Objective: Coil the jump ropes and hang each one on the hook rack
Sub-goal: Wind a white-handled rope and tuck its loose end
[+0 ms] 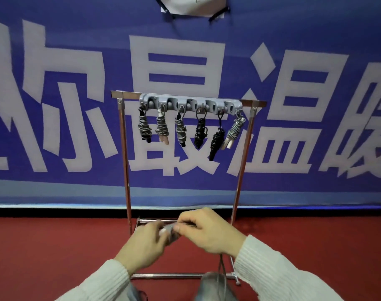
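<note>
Both hands met low in front of the hook rack (190, 103), where six coiled ropes hung. The left hand (145, 242) and right hand (209, 230) each kept a narrow grip, fingers curled on a grey jump rope (171, 232) between them, its loose cord trailing below the right wrist. It looked light, limp and springy, likely to uncoil; best held across the wraps, at the handles.
</note>
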